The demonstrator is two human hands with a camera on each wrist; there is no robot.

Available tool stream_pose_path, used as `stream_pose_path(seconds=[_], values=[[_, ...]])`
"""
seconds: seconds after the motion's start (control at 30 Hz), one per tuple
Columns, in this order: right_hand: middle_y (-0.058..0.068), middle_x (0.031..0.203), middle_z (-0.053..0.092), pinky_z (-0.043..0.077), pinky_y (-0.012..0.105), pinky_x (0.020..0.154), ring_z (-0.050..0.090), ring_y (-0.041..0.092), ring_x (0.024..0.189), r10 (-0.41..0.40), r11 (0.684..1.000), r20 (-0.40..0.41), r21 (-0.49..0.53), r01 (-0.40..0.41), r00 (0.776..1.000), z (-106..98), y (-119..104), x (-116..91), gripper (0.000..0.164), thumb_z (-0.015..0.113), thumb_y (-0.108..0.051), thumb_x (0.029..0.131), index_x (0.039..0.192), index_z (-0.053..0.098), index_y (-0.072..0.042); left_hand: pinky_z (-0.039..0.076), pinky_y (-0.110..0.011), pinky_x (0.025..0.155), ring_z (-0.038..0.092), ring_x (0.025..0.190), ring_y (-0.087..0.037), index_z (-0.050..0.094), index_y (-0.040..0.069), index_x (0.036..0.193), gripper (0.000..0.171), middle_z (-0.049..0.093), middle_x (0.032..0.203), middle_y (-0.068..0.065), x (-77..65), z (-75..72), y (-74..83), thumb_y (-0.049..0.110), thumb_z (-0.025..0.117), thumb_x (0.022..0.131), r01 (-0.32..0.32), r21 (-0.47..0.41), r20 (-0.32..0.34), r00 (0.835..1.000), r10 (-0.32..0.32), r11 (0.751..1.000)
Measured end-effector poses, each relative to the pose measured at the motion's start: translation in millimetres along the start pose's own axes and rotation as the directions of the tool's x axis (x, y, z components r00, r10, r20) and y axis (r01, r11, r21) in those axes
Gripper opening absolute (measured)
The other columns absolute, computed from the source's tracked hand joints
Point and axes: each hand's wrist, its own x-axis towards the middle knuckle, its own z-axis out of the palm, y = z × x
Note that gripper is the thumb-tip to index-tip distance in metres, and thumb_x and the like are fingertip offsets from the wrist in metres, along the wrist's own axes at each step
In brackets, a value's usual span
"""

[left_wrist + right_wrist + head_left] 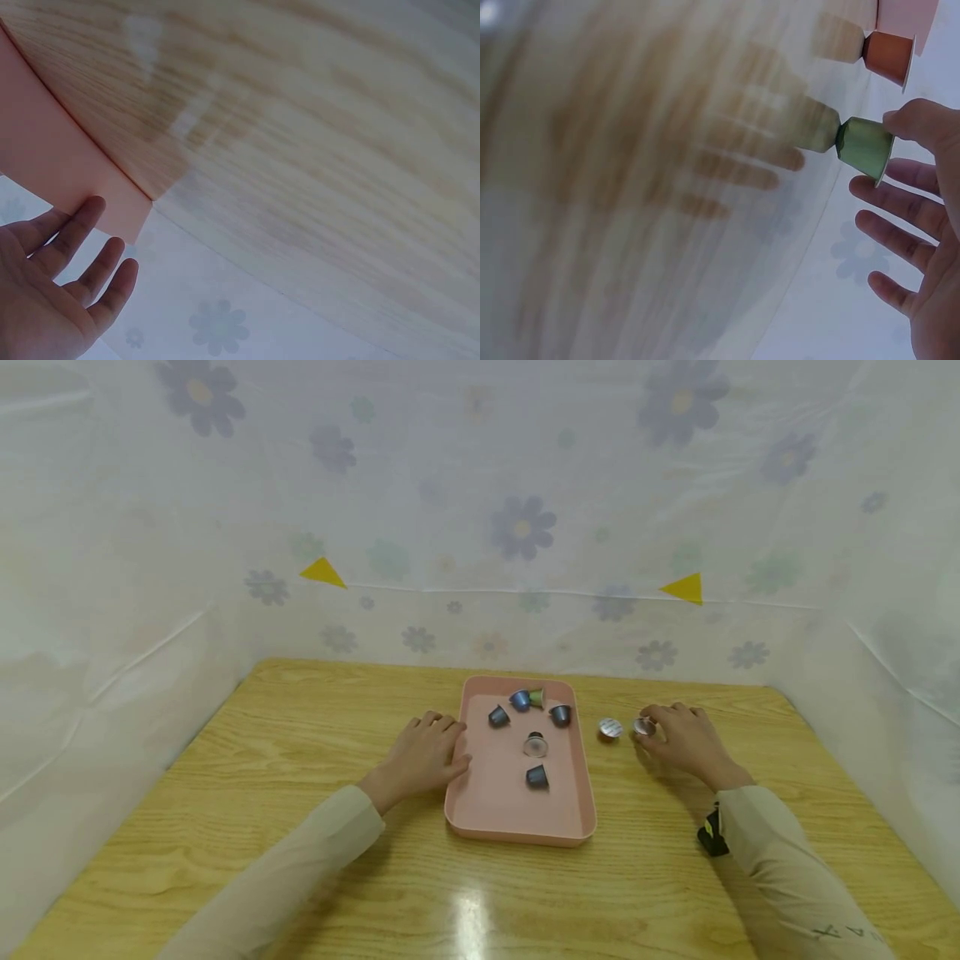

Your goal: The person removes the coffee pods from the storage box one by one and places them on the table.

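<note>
"What's the right hand [686,742] up to?"
"Pinching the rim of a green capsule [863,148], which stands narrow end down on the table [555,897], right of the pink tray [487,810]."
"And the left hand [420,758]?"
"Fingers loose, touching the tray's left edge."
"Anything near?"
"An orange capsule [886,58], also narrow end down, just beside the tray's right wall. Inside the tray are six more capsules [537,777]."

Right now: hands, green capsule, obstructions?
Left fingers touching pink tray. Right fingers pinching green capsule. Capsule on table, foil up. Orange capsule stands between it and tray.
</note>
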Motion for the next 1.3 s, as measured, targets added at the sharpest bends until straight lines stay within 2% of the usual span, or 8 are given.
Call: stream_pose_path(seconds=[0.27,0.63,1.17,1.3], values=[[0.010,0.099,0.065,0.034,0.061,0.084,0.055,0.036,0.095,-0.002,1.000,-0.001,-0.014,0.002,1.000,-2,-2,0,0.038,0.065,-0.024,0.083,0.114,0.058,-0.003,0.042,-0.045,0.093,0.048,0.115,-0.027,0.054,0.011,0.125,0.051,0.056,0.122,-0.006,-0.2,0.4,-0.1,0.045,0.049,0.088,-0.007,-0.001,-0.016,1.000,0.007,1.000],[0.014,0.105,0.063,0.032,0.061,0.088,0.052,0.038,0.101,0.005,1.000,0.010,-0.018,-0.005,1.000,-6,-2,5,0.043,0.062,-0.028,0.085,0.119,0.056,-0.003,0.042,-0.045,0.093,0.048,0.114,-0.027,0.054,0.010,0.125,0.050,0.057,0.121,-0.007,-0.4,-0.1,0.6,0.044,0.050,0.088,-0.008,-0.001,-0.019,1.000,0.008,1.000],[0.016,0.114,0.061,0.033,0.061,0.090,0.051,0.038,0.105,-0.023,0.998,-0.022,-0.053,0.022,0.999,-7,-18,11,0.042,0.062,-0.029,0.085,0.118,0.057,-0.004,0.042,-0.045,0.094,0.048,0.115,-0.027,0.053,0.011,0.126,0.051,0.056,0.123,-0.006,0.0,-1.0,1.0,0.045,0.049,0.088,0.002,0.003,-0.002,1.000,-0.002,1.000],[0.015,0.108,0.064,0.033,0.060,0.091,0.052,0.037,0.103,-0.044,0.997,-0.031,-0.070,0.042,0.999,-7,-25,13,0.043,0.065,-0.030,0.083,0.116,0.058,-0.004,0.042,-0.045,0.094,0.048,0.115,-0.027,0.053,0.011,0.126,0.051,0.056,0.123,-0.006,-0.1,-0.7,1.3,0.045,0.049,0.088,0.004,0.004,0.000,1.000,-0.004,1.000]])
